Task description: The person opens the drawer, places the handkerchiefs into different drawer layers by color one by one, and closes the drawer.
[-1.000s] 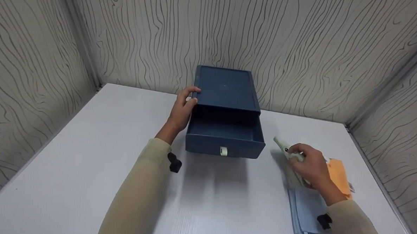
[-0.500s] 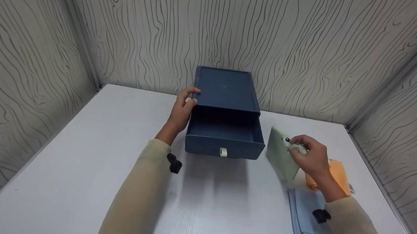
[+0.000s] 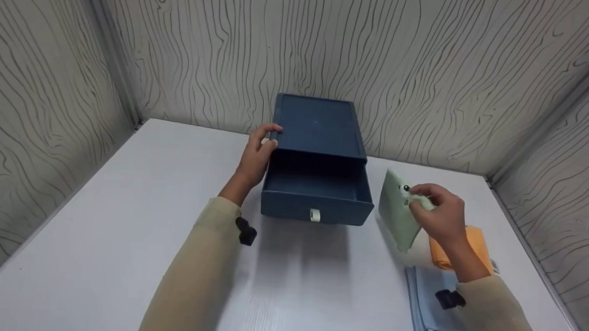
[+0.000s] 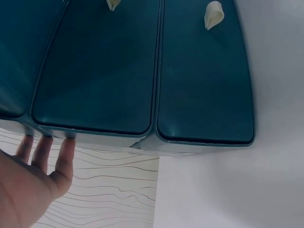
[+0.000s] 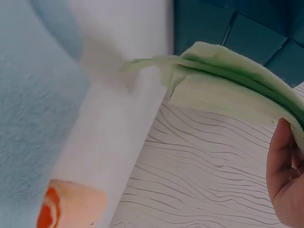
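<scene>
R hand (image 5: 288, 187) pinches green cloth (image 5: 223, 92); orange roll (image 5: 78, 205) btm L; blurry blue thing (image 5: 35, 118), prob. cloth

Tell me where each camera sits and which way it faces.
Head: on the head, facing forward and down at the blue drawer unit; left hand, right hand and both sleeves show.
Left wrist: on that wrist, facing the drawer fronts; left fingers show lower left.
Right wrist: on that wrist, facing the green cloth pinched by the right hand, seen at right.
Head and right wrist views share the green cloth and orange cloth.
</scene>
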Motion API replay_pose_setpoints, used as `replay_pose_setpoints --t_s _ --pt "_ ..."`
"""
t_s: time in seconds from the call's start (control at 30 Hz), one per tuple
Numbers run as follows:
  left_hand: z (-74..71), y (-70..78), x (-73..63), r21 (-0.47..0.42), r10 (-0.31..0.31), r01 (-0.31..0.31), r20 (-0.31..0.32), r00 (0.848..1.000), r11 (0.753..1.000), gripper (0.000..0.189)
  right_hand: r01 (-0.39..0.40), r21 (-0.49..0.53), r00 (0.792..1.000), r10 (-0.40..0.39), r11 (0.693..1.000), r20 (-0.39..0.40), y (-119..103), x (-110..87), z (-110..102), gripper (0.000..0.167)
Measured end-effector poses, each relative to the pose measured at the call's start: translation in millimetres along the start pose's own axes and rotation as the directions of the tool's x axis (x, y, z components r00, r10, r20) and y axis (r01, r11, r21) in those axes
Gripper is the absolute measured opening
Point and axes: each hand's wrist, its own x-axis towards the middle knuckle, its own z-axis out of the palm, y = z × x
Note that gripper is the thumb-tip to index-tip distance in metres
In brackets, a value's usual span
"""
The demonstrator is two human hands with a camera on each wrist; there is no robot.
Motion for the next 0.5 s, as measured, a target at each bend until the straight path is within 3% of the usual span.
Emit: replay_pose_setpoints --t_s 0.17,0.5 --pt "-0.5 -0.8 0.1 -0.017 0.006 -0.006 0.027 1.000 1.000 0.035 -0.004 0.031 0.999 0.005 1.000 -0.050 -15.3 3.8 -4.9 0.019" --pt "0.1 -0.6 -0.6 0.014 0.018 -0.018 -0.003 1.000 1.000 0.032 0.059 0.102 0.983 -0.040 0.993 -0.181 -48.8 9.8 -16.4 0.021"
